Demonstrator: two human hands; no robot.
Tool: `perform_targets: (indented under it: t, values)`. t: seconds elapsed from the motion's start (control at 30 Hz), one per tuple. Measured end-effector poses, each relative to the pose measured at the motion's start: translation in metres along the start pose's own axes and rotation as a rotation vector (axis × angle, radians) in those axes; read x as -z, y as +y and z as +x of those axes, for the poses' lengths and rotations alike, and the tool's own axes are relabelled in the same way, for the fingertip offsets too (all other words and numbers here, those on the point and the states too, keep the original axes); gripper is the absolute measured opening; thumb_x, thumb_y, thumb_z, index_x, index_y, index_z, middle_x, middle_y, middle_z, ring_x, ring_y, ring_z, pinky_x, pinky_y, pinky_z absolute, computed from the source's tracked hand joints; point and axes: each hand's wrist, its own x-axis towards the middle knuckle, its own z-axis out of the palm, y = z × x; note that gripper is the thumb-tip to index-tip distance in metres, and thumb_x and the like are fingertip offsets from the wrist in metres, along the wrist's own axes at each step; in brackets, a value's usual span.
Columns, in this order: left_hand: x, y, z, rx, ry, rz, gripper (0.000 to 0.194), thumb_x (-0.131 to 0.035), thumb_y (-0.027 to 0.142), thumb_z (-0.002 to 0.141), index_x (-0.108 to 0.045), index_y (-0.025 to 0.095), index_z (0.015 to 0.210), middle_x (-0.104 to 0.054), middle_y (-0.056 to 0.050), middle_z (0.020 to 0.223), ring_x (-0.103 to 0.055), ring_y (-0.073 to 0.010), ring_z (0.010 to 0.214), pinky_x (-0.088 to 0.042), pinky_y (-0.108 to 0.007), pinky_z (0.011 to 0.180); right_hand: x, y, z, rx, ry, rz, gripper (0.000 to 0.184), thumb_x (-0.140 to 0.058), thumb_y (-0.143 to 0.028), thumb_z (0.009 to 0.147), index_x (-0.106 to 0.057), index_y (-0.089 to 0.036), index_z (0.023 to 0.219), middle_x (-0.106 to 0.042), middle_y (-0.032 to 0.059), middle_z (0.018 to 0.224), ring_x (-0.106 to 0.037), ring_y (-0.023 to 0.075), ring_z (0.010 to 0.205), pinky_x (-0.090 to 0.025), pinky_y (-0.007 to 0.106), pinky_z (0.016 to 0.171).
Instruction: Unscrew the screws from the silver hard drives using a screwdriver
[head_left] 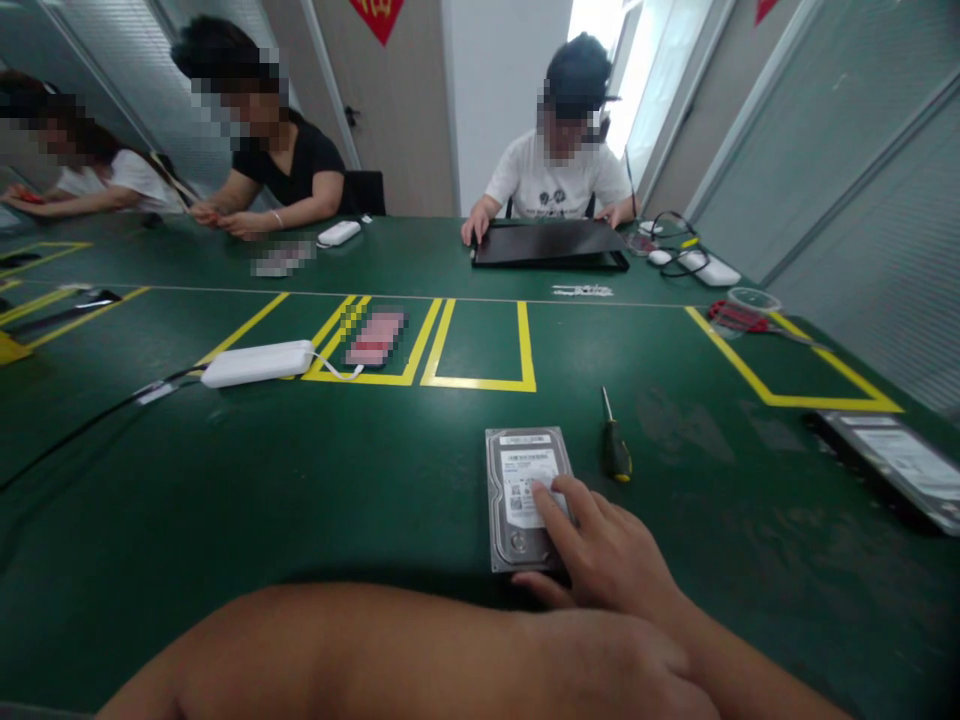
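Observation:
A silver hard drive (517, 480) lies label-up on the green table (300, 500) in front of me. My right hand (600, 555) lies over its near right corner, with the index finger on the white label, the thumb against the near edge and the other fingers bent along the right side. My left forearm crosses the bottom of the view, and my left hand (622, 665) is tucked under the right wrist with its fingers hidden. A small screwdriver (615, 445) with a black and yellow handle lies just right of the drive.
A white power bank (256, 363) with a cable lies left of yellow tape boxes (480, 380). A flat device (892, 460) sits at the right edge. Across the table three people work, one with hands on a black panel (547, 243).

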Motion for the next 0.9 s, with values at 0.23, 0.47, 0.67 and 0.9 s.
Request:
perform_targets:
  t: [0.23, 0.47, 0.67, 0.9]
  values:
    - [0.05, 0.008, -0.036, 0.292, 0.316, 0.192, 0.023, -0.051, 0.028, 0.091, -0.063, 0.018, 0.074, -0.066, -0.003, 0.075, -0.056, -0.0187, 0.069, -0.049, -0.042, 0.075, 0.003, 0.003, -0.002, -0.255, -0.095, 0.346, 0.034, -0.044, -0.018, 0.093, -0.063, -0.025, 0.12, -0.07, 0.0075, 0.103, -0.069, 0.0196, 0.075, -0.059, 0.032, 0.06]
    - [0.063, 0.011, -0.069, 0.99, 0.269, 0.047, 0.027, -0.055, 0.024, 0.086, -0.059, 0.017, 0.111, -0.061, -0.011, 0.114, -0.055, -0.0274, 0.108, -0.048, -0.046, 0.092, 0.013, 0.0, -0.008, -0.168, -0.111, 0.51, 0.054, -0.061, -0.031, 0.081, -0.05, -0.017, 0.133, -0.049, 0.0156, 0.127, -0.061, 0.0263, 0.104, -0.058, 0.043, 0.085]
    - [0.044, -0.004, -0.102, 0.938, 0.173, 0.033, 0.062, -0.051, 0.043, 0.094, -0.035, 0.019, 0.149, -0.025, -0.014, 0.162, -0.017, -0.0349, 0.15, -0.024, -0.055, 0.12, 0.011, -0.001, -0.009, -0.215, -0.073, 0.534, 0.067, -0.068, -0.039, 0.081, -0.043, -0.014, 0.138, -0.042, 0.0168, 0.127, -0.056, 0.0259, 0.108, -0.056, 0.044, 0.09]
    - [0.037, -0.014, -0.113, 0.824, 0.134, 0.026, 0.085, -0.047, 0.065, 0.092, -0.023, 0.014, 0.156, -0.011, -0.019, 0.165, -0.005, -0.0387, 0.153, -0.014, -0.056, 0.123, 0.014, 0.001, -0.005, -0.244, -0.087, 0.59, 0.052, -0.066, -0.037, 0.083, -0.051, -0.014, 0.128, -0.043, 0.0158, 0.123, -0.059, 0.0227, 0.099, -0.058, 0.04, 0.08]
